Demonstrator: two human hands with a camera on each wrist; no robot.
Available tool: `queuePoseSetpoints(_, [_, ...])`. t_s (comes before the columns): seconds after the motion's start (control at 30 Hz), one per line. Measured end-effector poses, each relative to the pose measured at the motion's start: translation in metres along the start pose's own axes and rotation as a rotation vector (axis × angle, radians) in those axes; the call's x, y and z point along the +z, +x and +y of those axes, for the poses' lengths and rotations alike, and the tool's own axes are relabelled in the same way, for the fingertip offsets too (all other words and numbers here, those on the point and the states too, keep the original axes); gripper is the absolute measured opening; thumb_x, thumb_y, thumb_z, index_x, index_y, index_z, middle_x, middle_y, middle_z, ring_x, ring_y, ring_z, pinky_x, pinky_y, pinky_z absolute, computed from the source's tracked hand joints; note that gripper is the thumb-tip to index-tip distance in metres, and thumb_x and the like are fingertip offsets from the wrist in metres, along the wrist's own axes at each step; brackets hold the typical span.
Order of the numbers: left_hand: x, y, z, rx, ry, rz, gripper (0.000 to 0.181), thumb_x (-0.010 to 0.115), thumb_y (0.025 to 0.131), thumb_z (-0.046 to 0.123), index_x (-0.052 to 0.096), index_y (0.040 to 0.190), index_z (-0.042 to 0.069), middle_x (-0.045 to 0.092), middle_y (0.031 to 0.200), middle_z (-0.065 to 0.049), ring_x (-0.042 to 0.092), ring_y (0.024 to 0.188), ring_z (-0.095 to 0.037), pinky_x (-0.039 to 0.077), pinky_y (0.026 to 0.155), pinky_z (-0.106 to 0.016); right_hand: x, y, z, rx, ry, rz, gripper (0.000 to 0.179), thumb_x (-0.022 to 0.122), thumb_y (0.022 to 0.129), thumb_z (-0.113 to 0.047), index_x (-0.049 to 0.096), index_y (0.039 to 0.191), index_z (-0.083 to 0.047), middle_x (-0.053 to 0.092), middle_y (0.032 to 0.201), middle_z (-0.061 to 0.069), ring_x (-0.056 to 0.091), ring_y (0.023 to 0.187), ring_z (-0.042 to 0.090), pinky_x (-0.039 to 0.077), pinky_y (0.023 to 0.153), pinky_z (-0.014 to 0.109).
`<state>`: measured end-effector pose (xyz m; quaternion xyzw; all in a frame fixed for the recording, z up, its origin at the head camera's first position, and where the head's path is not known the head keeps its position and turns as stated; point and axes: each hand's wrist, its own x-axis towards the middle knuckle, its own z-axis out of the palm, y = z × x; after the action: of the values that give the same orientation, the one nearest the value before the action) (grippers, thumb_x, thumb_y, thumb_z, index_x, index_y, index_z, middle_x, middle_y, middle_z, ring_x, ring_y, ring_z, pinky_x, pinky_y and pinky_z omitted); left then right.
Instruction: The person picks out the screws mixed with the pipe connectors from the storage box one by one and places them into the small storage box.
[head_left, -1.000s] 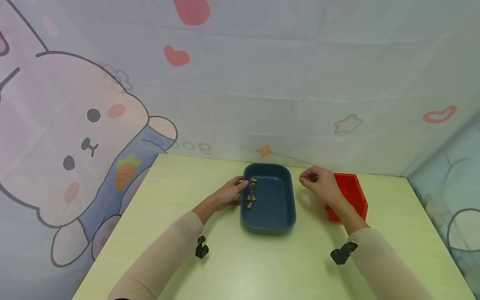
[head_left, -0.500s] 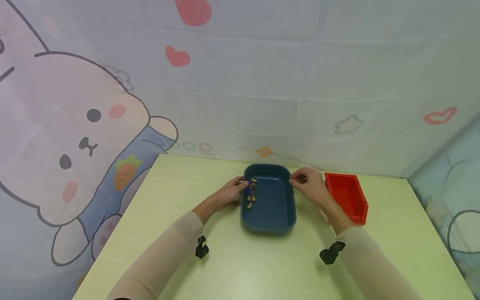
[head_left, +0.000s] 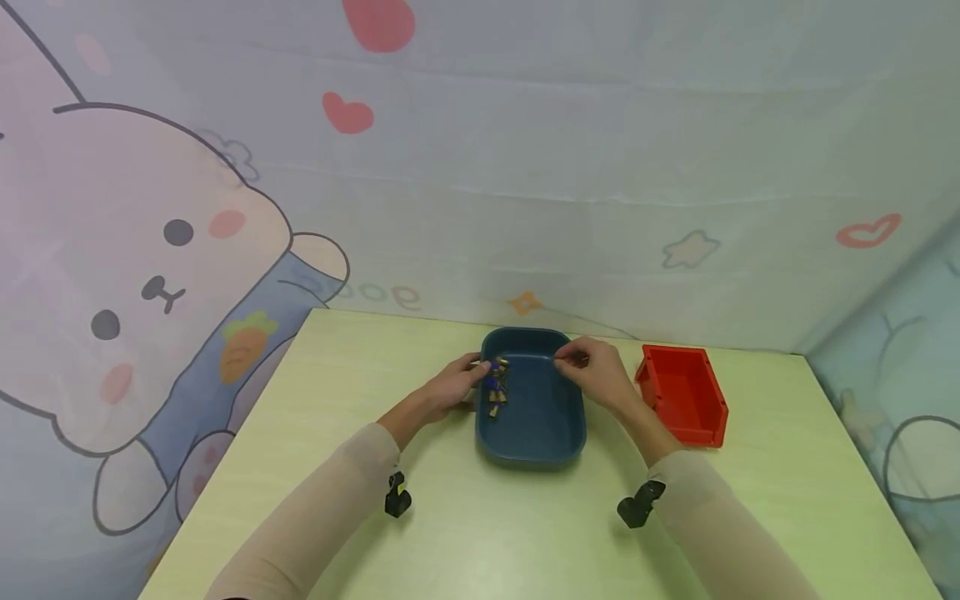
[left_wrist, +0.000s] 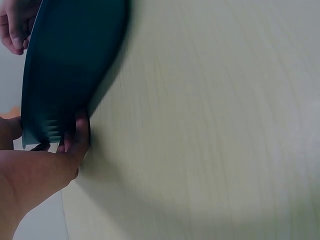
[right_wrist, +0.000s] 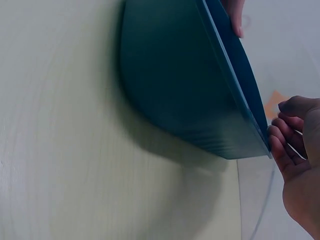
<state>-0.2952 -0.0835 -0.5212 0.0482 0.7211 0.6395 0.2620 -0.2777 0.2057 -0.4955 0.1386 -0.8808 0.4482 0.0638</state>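
Observation:
My left hand (head_left: pixel 452 383) grips the left side of a dark blue plastic bin (head_left: pixel 536 450). Its thumb lies over the rim, and its fingers curl against the outside wall in the left wrist view. Inside the bin, along the left wall, lies a small heap of brass-coloured pieces (head_left: pixel 494 410) with some blue-purple parts. Over the bin's right rim reaches my right hand (head_left: pixel 597 373), thumb and fingers drawn together. In the right wrist view, the right hand (right_wrist: pixel 300 140) has curled fingers beside the rim; whether a small piece sits between its fingertips cannot be made out.
A red open-fronted parts bin (head_left: pixel 688 392) stands to the right of the blue one, with no contents visible. Both stand on a pale yellow-green tabletop (head_left: pixel 465 533). A printed cloth (head_left: pixel 570 167) hangs behind the table.
My right hand has moved left, from beside the red bin to over the blue bin's right rim, uncovering more of the red bin. My left hand keeps its grip.

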Motion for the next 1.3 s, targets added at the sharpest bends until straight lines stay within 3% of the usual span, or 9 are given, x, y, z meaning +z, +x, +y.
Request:
queuePoseSetpoints(0.2, [0.000,-0.003,0.001,0.009,-0.004,0.036,0.057,0.049,0.115,0.033,0.033,0.166,0.014,0.041,0.163,-0.020,0.050,0.143,-0.039,0.058,0.095,-0.048,0.009,0.001,-0.004,-0.003,-0.005,-0.019,0.011,0.077,0.097,-0.007,0.077,0.106,-0.003,0.074,0.098,0.008,0.067,0.088,0.021,0.057,0.080,0.033])
queuePoseSetpoints(0.37, [-0.001,-0.002,0.000,0.017,-0.010,0.070,0.054,0.050,0.115,0.030,0.038,0.164,0.013,0.047,0.155,-0.023,0.057,0.135,-0.038,0.061,0.086,-0.043,0.014,0.002,-0.006,-0.053,-0.018,-0.044,0.014,0.077,0.097,-0.008,0.078,0.108,0.000,0.075,0.097,0.008,0.069,0.086,0.021,0.058,0.079,0.033])
queuePoseSetpoints(0.57, [-0.003,-0.001,-0.001,0.032,-0.004,0.094,0.053,0.052,0.114,0.027,0.039,0.163,0.012,0.052,0.149,-0.024,0.062,0.127,-0.037,0.062,0.085,-0.045,0.021,0.004,-0.010,-0.077,-0.016,-0.070,0.017,0.077,0.098,-0.011,0.077,0.111,0.001,0.075,0.098,0.007,0.069,0.086,0.021,0.058,0.079,0.036])
queuePoseSetpoints(1.03, [-0.002,0.001,0.001,0.054,-0.004,0.084,0.054,0.056,0.112,0.026,0.041,0.163,0.014,0.062,0.138,-0.023,0.068,0.121,-0.036,0.063,0.081,-0.044,0.042,0.012,-0.024,-0.075,0.038,-0.038,0.014,0.078,0.099,-0.012,0.078,0.109,-0.004,0.075,0.104,0.008,0.070,0.092,0.023,0.058,0.086,0.042])
queuePoseSetpoints(1.3, [0.000,0.003,0.003,0.023,-0.019,0.061,0.056,0.054,0.112,0.026,0.037,0.164,0.016,0.055,0.146,-0.023,0.062,0.129,-0.037,0.061,0.088,-0.047,0.056,0.017,-0.026,-0.046,0.024,0.002,0.012,0.078,0.098,-0.012,0.077,0.107,-0.004,0.075,0.101,0.007,0.070,0.090,0.022,0.058,0.084,0.040])
